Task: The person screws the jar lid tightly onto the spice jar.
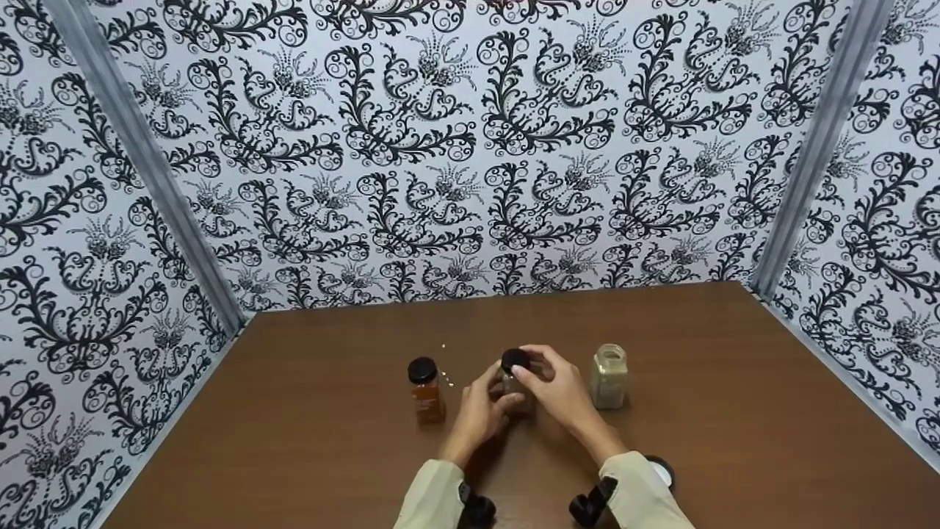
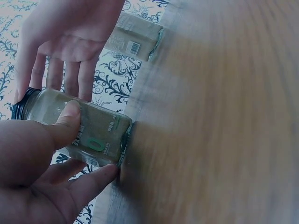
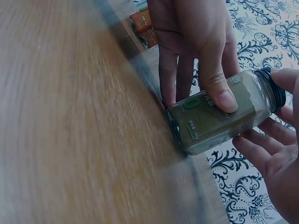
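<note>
A square glass spice jar (image 2: 100, 130) of greenish-brown powder stands upright on the table, with a black lid (image 1: 515, 358) on its top. My left hand (image 1: 481, 408) grips the jar's body low down, the thumb across its label in both wrist views. From the other side, my right hand (image 1: 562, 386) pinches the black lid between thumb and fingers. In the head view the hands hide most of the jar's body. The right wrist view shows the powder filling it to near the shoulder.
Left of my hands stands a capped jar of orange-red spice (image 1: 427, 400). To the right is a lidless jar of pale powder (image 1: 609, 382). A loose black lid (image 1: 663, 470) lies partly behind my right sleeve. White specks (image 1: 446, 378) dot the brown table (image 1: 308, 411); patterned walls surround it.
</note>
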`<state>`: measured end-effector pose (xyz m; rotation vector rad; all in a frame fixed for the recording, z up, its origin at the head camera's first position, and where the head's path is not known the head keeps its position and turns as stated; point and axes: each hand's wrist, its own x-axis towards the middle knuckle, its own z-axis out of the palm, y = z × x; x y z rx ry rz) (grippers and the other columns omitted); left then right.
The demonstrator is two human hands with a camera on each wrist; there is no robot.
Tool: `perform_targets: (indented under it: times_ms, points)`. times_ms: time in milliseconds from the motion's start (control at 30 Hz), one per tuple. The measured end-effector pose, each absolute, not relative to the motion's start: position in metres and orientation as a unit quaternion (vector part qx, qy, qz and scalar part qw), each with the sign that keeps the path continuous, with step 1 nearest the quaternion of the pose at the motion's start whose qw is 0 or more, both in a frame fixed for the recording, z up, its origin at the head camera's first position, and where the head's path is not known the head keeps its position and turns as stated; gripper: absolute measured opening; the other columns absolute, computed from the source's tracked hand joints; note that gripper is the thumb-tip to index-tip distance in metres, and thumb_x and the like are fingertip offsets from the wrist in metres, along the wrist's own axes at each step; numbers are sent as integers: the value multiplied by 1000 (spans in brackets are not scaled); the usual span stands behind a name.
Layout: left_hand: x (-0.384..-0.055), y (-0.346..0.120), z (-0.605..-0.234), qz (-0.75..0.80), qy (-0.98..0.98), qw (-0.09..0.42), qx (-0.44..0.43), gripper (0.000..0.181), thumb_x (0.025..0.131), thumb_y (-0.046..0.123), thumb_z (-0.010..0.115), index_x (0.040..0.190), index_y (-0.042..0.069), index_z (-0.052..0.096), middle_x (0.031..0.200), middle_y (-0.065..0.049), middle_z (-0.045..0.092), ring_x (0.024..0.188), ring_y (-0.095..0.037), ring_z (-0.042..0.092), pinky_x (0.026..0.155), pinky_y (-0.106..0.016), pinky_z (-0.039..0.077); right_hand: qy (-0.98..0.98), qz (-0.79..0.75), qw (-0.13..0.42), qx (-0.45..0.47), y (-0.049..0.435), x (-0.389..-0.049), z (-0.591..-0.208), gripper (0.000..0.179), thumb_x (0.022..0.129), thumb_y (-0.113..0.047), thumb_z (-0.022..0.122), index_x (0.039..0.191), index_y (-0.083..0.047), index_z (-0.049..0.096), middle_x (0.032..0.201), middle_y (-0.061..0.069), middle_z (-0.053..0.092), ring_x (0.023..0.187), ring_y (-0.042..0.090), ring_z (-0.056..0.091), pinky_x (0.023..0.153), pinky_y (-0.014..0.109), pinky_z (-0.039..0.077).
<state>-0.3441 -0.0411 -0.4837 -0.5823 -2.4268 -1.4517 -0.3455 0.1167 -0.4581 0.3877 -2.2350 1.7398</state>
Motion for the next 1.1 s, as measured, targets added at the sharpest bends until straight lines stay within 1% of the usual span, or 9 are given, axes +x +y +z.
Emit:
perform_targets:
  times_ms: [100, 233, 400, 600, 700, 767, 933, 1000, 1100]
  points:
    - [-344, -41, -484, -495, -834, 132, -203, 62, 91, 20, 72, 144, 0, 50, 125, -25, 67, 113, -39, 67, 94, -50, 55, -772, 602, 130, 158, 121, -348, -463, 35, 93, -15, 72, 127, -13, 65, 123, 15, 70, 115, 28, 68, 96, 31, 54]
    - [-343, -40, -484, -500, -831, 134, -203, 60, 90, 18, 73, 143, 0, 51, 126, -25, 67, 114, -39, 67, 96, -50, 54, -786, 576, 137, 177, 123, -349, -464, 41, 94, -18, 70, 134, -12, 63, 127, 18, 68, 114, 32, 68, 96, 37, 55]
    - [-343, -40, -484, -501, -830, 136, -202, 59, 90, 17, 73, 144, 2, 52, 127, -25, 67, 115, -38, 67, 97, -50, 54, -787, 575, 141, 175, 122, -350, -465, 37, 94, -18, 70, 130, -10, 64, 124, 19, 69, 114, 35, 68, 97, 43, 55]
    - [-343, -40, -484, -494, -832, 146, -205, 58, 90, 17, 73, 142, 3, 53, 126, -24, 67, 114, -38, 67, 98, -51, 53, -778, 593, 130, 160, 120, -350, -465, 34, 92, -17, 73, 125, -13, 65, 124, 17, 69, 116, 32, 68, 98, 39, 55]
    - [-343, -40, -484, -494, -833, 147, -202, 57, 90, 17, 73, 142, 4, 54, 126, -23, 68, 114, -37, 68, 98, -51, 53, -777, 596, 125, 160, 121, -350, -464, 37, 92, -18, 73, 127, -13, 64, 126, 18, 68, 117, 32, 67, 99, 38, 54]
    - [-344, -40, -484, -494, -833, 147, -201, 57, 90, 17, 73, 142, 4, 55, 126, -23, 68, 114, -37, 68, 98, -50, 53, -780, 591, 121, 164, 121, -350, -463, 41, 93, -19, 72, 133, -14, 62, 129, 19, 67, 118, 32, 66, 100, 39, 54]
    - [-344, -40, -483, -494, -833, 143, -205, 57, 90, 18, 72, 142, 3, 54, 126, -23, 67, 114, -38, 68, 97, -49, 54, -797, 563, 124, 180, 122, -348, -462, 46, 97, -20, 67, 141, -12, 57, 136, 19, 61, 120, 35, 64, 102, 46, 52]
    - [-343, -40, -483, -498, -830, 140, -208, 56, 90, 18, 72, 141, 4, 54, 126, -23, 67, 114, -39, 67, 95, -49, 55, -800, 558, 127, 182, 122, -348, -462, 43, 97, -20, 66, 139, -10, 58, 137, 18, 61, 121, 37, 64, 102, 49, 51]
    - [-343, -40, -483, -502, -827, 141, -208, 55, 90, 17, 72, 140, 5, 56, 126, -23, 68, 113, -40, 67, 94, -50, 55, -796, 565, 124, 176, 121, -348, -462, 39, 97, -20, 67, 134, -10, 61, 133, 17, 63, 121, 38, 63, 102, 52, 50]
